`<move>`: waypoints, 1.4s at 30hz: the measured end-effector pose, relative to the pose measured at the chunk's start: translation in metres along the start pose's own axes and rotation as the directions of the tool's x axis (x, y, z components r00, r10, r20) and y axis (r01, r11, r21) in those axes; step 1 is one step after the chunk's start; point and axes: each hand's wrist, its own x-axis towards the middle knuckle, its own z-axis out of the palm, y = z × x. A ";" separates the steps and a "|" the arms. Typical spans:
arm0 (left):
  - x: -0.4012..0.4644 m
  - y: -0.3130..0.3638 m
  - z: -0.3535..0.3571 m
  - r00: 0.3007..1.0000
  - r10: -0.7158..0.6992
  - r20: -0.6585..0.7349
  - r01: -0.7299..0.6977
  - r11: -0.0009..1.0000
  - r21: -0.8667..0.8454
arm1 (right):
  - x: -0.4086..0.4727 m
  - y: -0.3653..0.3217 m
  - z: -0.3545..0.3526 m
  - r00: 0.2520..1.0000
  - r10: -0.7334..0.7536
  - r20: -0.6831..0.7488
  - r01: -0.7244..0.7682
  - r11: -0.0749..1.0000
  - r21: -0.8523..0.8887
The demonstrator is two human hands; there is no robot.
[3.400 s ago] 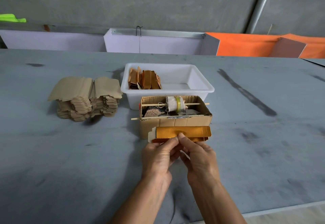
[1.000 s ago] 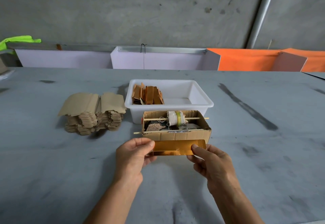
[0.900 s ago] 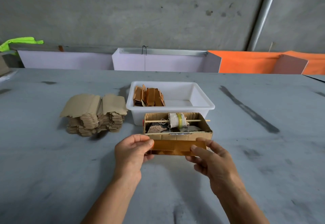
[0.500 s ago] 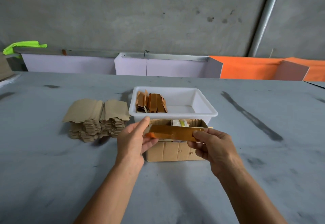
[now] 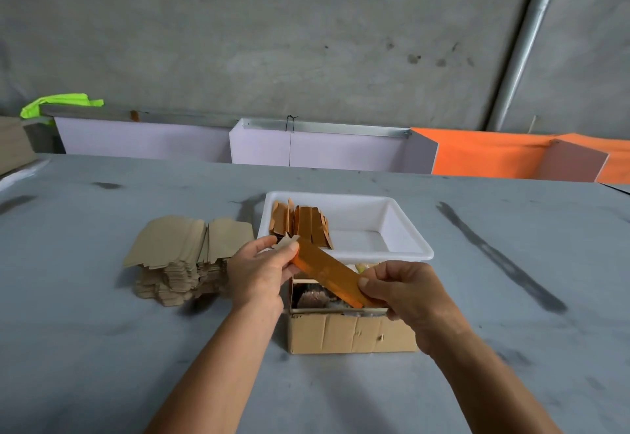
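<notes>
I hold a long, narrow orange-gold folded carton [image 5: 327, 273] in the air, slanting from upper left to lower right over the cardboard box [image 5: 351, 333]. My left hand [image 5: 259, 271] pinches its upper left end, close to the white tub's near left rim. My right hand [image 5: 405, 292] grips its lower right end above the box. The white plastic tub [image 5: 405, 229] behind the box holds several similar folded cartons [image 5: 301, 225] standing on edge at its left side. A stack of flat brown carton blanks [image 5: 185, 259] lies to the left.
The open cardboard box holds a spool on a stick and dark scraps, mostly hidden by my hands. Everything lies on a grey tabletop [image 5: 102, 348]. White panels [image 5: 313, 147] and orange panels [image 5: 491, 155] stand along the far edge before a concrete wall.
Both hands lifted the folded carton from in front of the cardboard box to above it and tilted its left end toward the white tub. My view rose and moved closer.
</notes>
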 end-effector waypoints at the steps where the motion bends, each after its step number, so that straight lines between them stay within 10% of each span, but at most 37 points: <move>1: 0.001 0.001 0.002 1.000 -0.006 0.015 0.006 1.000 -0.027 | 0.004 -0.003 0.001 1.000 0.019 -0.007 -0.019 1.000 0.012; 14: 0.027 -0.005 0.026 0.977 -0.154 0.146 0.117 0.966 0.231 | 0.073 -0.020 0.030 0.982 0.178 -0.065 -0.162 0.966 0.203; 26: 0.083 -0.013 0.044 0.987 0.094 0.130 -0.146 0.866 0.479 | 0.141 -0.026 0.057 0.968 0.223 -0.116 -0.198 0.960 0.197; 34: 0.103 -0.016 0.046 0.827 0.293 0.480 -0.542 0.192 0.818 | 0.173 -0.016 0.085 0.955 0.117 -0.271 -0.147 0.985 -0.092; 42: 0.113 -0.018 0.042 0.784 0.245 0.570 -0.532 -0.207 0.821 | 0.180 -0.013 0.100 0.969 0.100 -0.227 -0.173 0.928 -0.331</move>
